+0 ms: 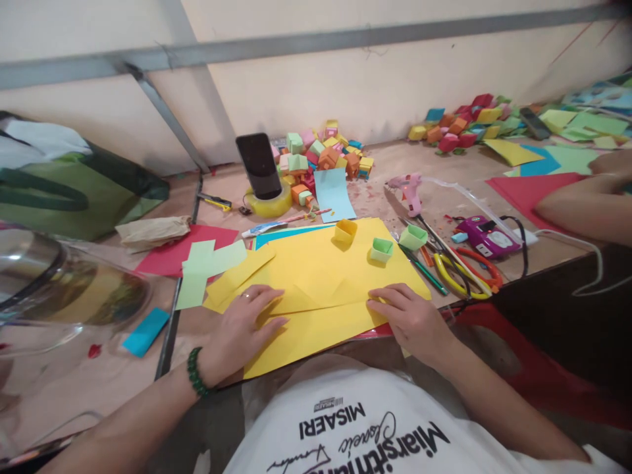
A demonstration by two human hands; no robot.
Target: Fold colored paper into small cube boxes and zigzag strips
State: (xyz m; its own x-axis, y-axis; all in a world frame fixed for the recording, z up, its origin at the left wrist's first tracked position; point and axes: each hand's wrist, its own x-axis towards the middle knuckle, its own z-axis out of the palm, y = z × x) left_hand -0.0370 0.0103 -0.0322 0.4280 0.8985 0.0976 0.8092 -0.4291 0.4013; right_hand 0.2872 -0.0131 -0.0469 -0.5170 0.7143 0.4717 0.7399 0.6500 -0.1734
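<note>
Large yellow paper sheets lie in front of me, and a long edge or fold runs across them between my hands. Resting on their left part is my left hand, its thumb and fingers apart. My right hand lies on the right part, fingertips touching the paper, with nothing visibly gripped. Beyond it stand a small yellow-orange paper box, a light green box and another green box. Two small triangular shapes show on the yellow paper; whether they are folds or loose pieces is unclear.
A phone leans in a tape roll before piled paper cubes. On the right are scissors, a pink glue gun and a purple power strip. A glass jug is left; another person's arm reaches in.
</note>
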